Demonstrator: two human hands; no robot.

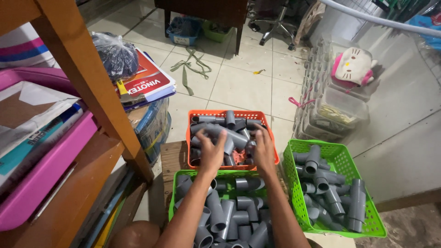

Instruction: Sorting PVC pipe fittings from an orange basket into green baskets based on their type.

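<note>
**Both hands in the orange basket of grey pipe fittings**

The left hand (pixel 211 154) and the right hand (pixel 264 149) reach together into the orange basket (pixel 193 120), which sits just beyond a green basket (pixel 173 198) lying under both forearms. Between the 2 hands lies a grey tee fitting (pixel 229 135), on top of the heap and crossing it at a slant. The left hand's fingers curl down onto the fittings at the tee's near-left end; the right hand's fingers close on fittings at its far-right side. Whether either hand truly grips a piece or only rests on the pile, I cannot tell, since the backs of the hands hide the fingertips.

The fittings are short, smooth, matte grey plastic, some straight sockets and some tees, with open round mouths. They lie loose and tangled, so a lifted piece could snag a neighbour and drag it over the low rim. Smooth walls could also slip from a partial pinch.

To the right of the right hand stands a second green basket (pixel 363 220), also holding grey fittings. To the left of the left hand rises a slanted wooden post (pixel 92 82).
</note>
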